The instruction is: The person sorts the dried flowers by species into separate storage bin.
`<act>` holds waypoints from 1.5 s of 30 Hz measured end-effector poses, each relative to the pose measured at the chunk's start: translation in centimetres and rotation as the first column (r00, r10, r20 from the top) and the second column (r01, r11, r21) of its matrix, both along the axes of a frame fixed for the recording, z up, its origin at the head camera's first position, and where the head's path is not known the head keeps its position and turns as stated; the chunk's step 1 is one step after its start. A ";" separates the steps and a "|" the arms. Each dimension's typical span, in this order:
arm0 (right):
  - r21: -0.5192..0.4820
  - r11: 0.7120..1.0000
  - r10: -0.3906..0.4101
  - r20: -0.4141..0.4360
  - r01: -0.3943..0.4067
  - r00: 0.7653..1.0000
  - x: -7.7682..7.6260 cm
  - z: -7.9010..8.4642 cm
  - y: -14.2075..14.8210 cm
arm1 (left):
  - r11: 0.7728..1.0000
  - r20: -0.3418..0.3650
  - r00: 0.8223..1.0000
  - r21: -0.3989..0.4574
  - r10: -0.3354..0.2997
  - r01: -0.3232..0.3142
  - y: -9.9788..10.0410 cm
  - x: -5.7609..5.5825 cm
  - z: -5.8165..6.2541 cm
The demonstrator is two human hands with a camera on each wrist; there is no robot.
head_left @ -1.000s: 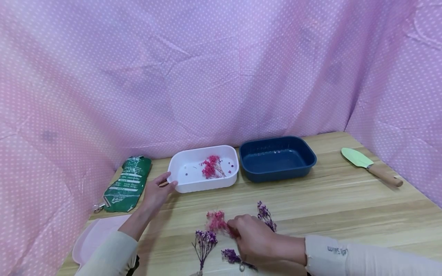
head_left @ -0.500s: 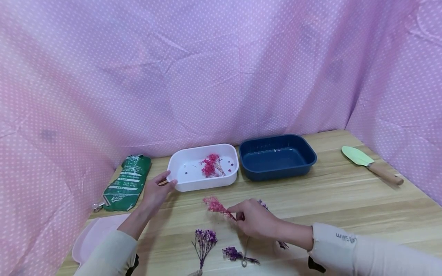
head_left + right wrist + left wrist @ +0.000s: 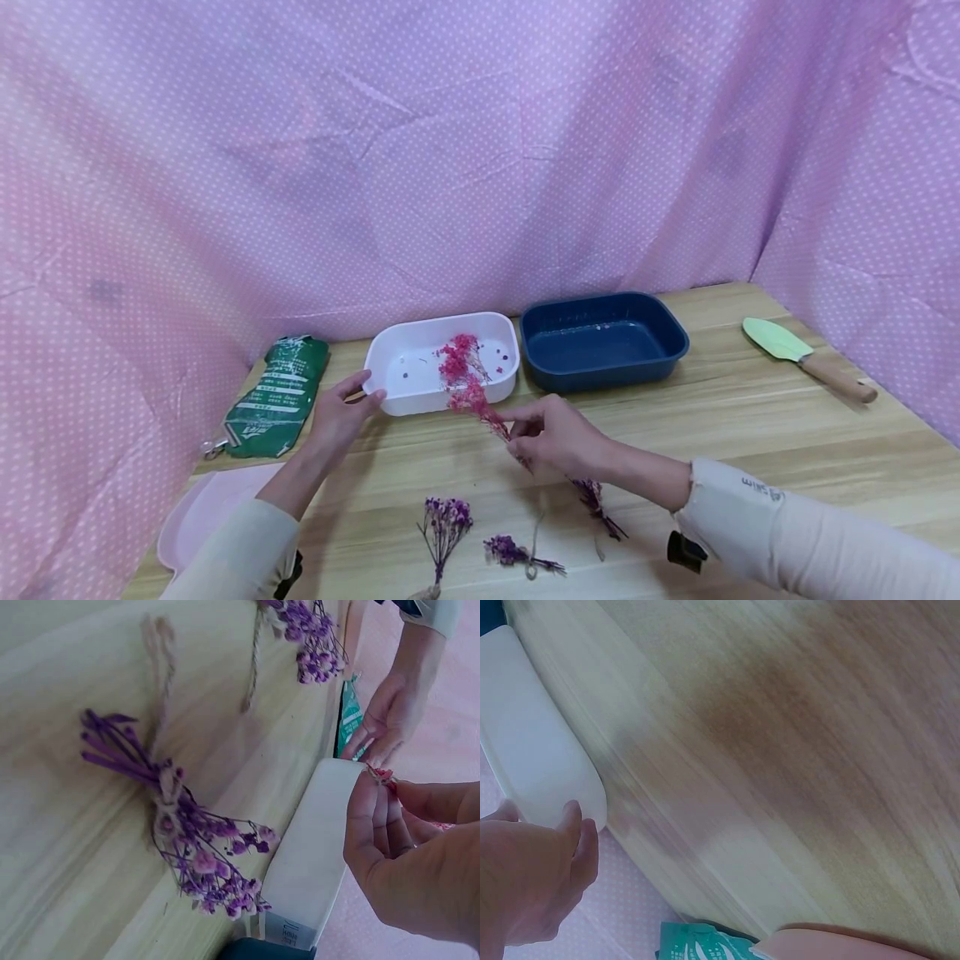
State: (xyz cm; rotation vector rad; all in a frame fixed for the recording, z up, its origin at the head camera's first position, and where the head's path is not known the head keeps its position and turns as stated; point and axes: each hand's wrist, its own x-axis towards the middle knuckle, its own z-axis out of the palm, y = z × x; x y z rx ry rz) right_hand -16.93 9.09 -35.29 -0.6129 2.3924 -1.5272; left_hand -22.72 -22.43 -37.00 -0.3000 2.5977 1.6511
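My left hand [image 3: 339,421] grips the near left corner of a white plastic tub [image 3: 420,404], thumb and fingers at its rim. A bunch of pink dried flowers [image 3: 459,358] and a few loose petals lie inside the tub. My right hand [image 3: 561,440] pinches the stems of another pink dried flower bunch [image 3: 474,402], its blossoms overlapping the tub's front wall in the head view. On the table below lie purple dried flower bunches: one upright in view [image 3: 447,529], one sideways with twine [image 3: 517,553], and one under my right forearm [image 3: 596,502].
A dark blue tub [image 3: 603,375] stands right beside the white one. At the right lies a green trowel [image 3: 780,342] with a wooden handle. A green printed bag [image 3: 273,400] and a pale pink sheet-like piece [image 3: 213,512] lie left. Pink dotted cloth [image 3: 480,167] hangs behind.
My right hand has lifted the pink dried flower bunch from among the purple ones and carried it away from me toward the white tub. The left hand stays on the rim.
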 end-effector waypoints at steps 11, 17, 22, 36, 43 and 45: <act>-0.129 0.991 -0.002 0.103 0.015 0.995 -1.5 0.7 0.3 | 1.000 0.003 1.000 0.000 0.001 -0.001 0.0 -0.1 0.0; -0.145 0.989 0.008 0.130 0.011 0.991 -2.7 1.2 0.5 | 1.000 0.001 1.000 0.001 0.004 -0.004 0.1 0.0 0.0; -0.178 0.984 0.016 0.137 0.009 0.991 -4.2 1.9 0.4 | 1.000 0.009 1.000 0.011 0.003 -0.003 0.0 0.0 0.0; -0.209 0.978 -0.013 0.045 0.022 0.999 -8.1 3.3 -1.5 | 1.000 0.007 1.000 0.016 0.010 -0.010 0.0 0.1 0.1; -0.153 0.984 -0.091 0.032 0.095 0.995 -10.0 3.0 -1.9 | 1.000 0.004 1.000 0.001 0.001 -0.001 0.1 -0.1 0.2; -0.134 0.984 -0.114 0.019 0.115 0.993 -10.6 2.9 -2.1 | 1.000 0.005 1.000 -0.004 0.001 -0.001 0.0 -0.1 0.2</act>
